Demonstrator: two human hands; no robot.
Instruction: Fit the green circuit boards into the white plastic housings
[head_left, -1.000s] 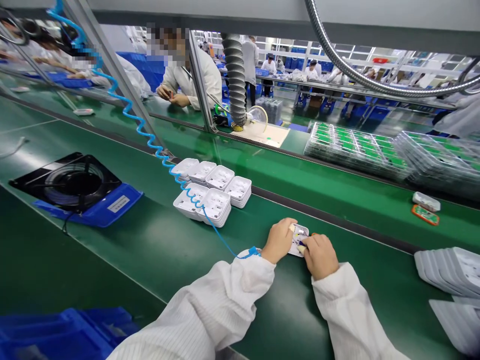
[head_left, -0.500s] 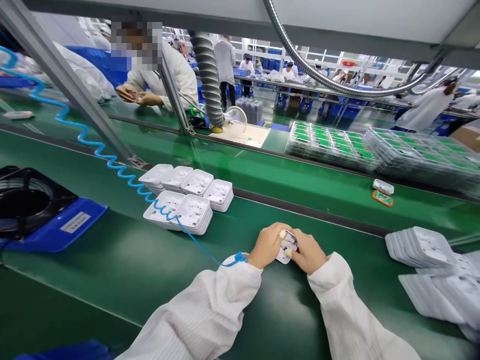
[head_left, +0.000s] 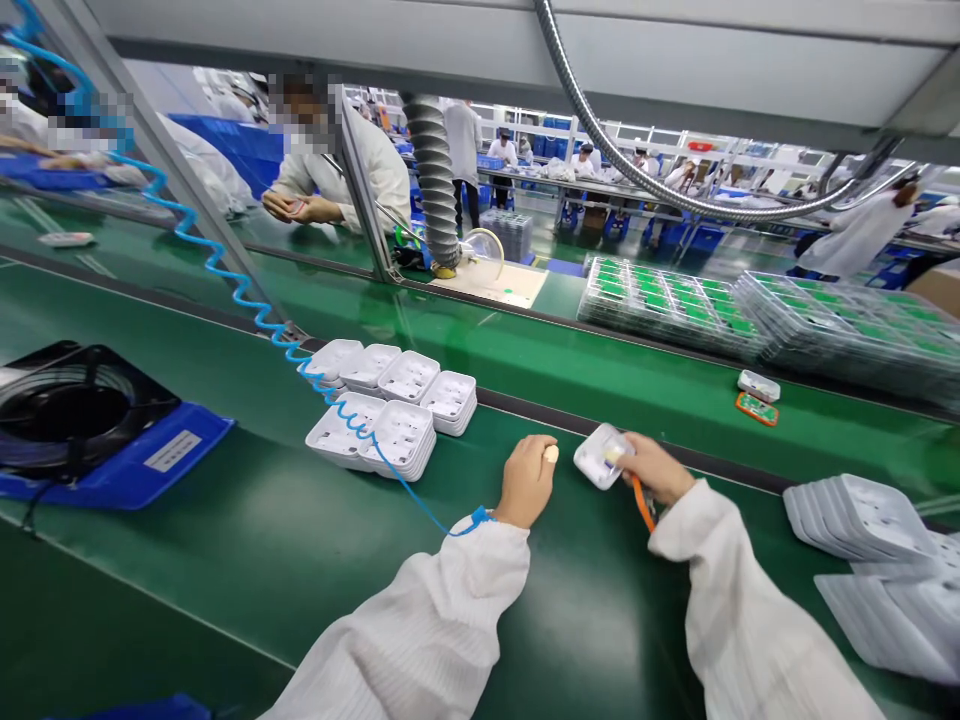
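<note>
My right hand (head_left: 658,468) is closed on a white plastic housing (head_left: 598,458), gripping its right edge near the far side of the green bench. An orange object (head_left: 643,502) shows just below that hand; I cannot tell whether the hand holds it. My left hand (head_left: 527,480) is to the left, apart from the housing, with its fingers curled and a pale cover on one fingertip. What it holds, if anything, is hidden. A blue coiled cord (head_left: 409,487) runs to the left wrist.
Stacked white housings (head_left: 401,440) stand left of my hands, more stacks (head_left: 862,515) at the right. A black fan (head_left: 82,405) lies far left. Beyond the bench edge are trays of green boards (head_left: 667,300), a small orange-edged board (head_left: 757,408) and a person's hands (head_left: 300,208).
My hands have separated. The right hand has moved right and away from me with the white housing, and the orange object now shows below it. The left hand has let go of the housing.
</note>
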